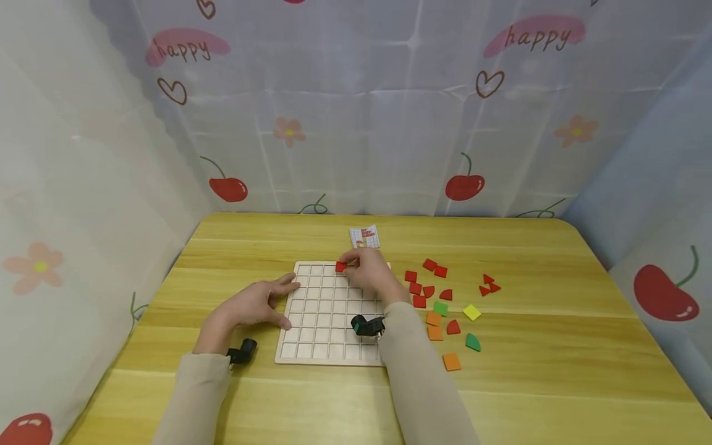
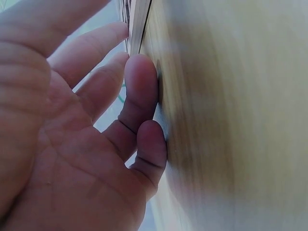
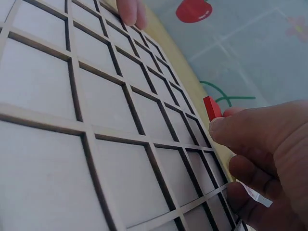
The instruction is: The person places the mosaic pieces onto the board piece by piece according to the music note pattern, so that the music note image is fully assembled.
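Observation:
A pale wooden grid board (image 1: 309, 321) lies flat, its square cells showing no pieces. My right hand (image 1: 368, 270) is over its far edge and pinches a red tile (image 1: 340, 267) between thumb and finger. In the right wrist view that red tile (image 3: 211, 109) is tilted, just above the far row of cells. At the board's left side my left hand (image 1: 257, 303) rests with fingers spread, thumb and fingertips at the rim. The left wrist view shows the fingers (image 2: 140, 79) loosely bent beside the board's edge (image 2: 139, 24).
Behind the board lies a small pattern card (image 1: 364, 237). To the right are scattered several red squares (image 1: 415, 288), red triangles (image 1: 488, 279), orange squares (image 1: 452, 362), a light green square (image 1: 440, 309), a yellow square (image 1: 471, 313) and a green quarter-round (image 1: 473, 342). Printed curtains (image 1: 378, 123) surround the table.

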{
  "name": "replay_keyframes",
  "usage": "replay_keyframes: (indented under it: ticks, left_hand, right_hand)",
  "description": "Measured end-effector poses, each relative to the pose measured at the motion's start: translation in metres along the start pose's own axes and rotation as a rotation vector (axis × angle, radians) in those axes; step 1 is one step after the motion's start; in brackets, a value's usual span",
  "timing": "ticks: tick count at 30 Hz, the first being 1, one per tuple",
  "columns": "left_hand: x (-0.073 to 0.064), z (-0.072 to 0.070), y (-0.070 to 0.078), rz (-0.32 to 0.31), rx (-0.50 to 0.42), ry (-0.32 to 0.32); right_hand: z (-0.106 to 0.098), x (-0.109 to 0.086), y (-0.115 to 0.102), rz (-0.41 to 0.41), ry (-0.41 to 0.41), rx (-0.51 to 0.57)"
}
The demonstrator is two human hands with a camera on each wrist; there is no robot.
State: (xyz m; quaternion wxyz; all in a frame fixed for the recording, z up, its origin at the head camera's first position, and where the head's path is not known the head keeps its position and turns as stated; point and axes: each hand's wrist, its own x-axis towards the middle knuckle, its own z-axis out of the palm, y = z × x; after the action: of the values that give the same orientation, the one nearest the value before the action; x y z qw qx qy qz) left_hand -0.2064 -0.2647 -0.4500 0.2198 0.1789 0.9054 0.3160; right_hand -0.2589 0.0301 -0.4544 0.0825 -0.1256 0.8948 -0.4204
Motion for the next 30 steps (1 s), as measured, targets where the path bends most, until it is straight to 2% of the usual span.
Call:
replay_keyframes:
  ticks: [7,19,30]
  left_hand:
    - [-0.0014,0.0006,-0.0015,0.004,-0.005,0.002]
    - [-0.0003,0.0002,-0.0019,0.011,-0.005,0.001]
    - [0.0005,0.0007,-0.0016,0.021,-0.026,0.006]
  right_hand:
    - [0.005,0.0001,0.0056,0.01,-0.016,-0.002]
    - [0.0071,0.0018,0.0066,-0.013,0.004,-0.029]
    - [0.0101,0.0044,0.005,0.021,0.021,-0.021]
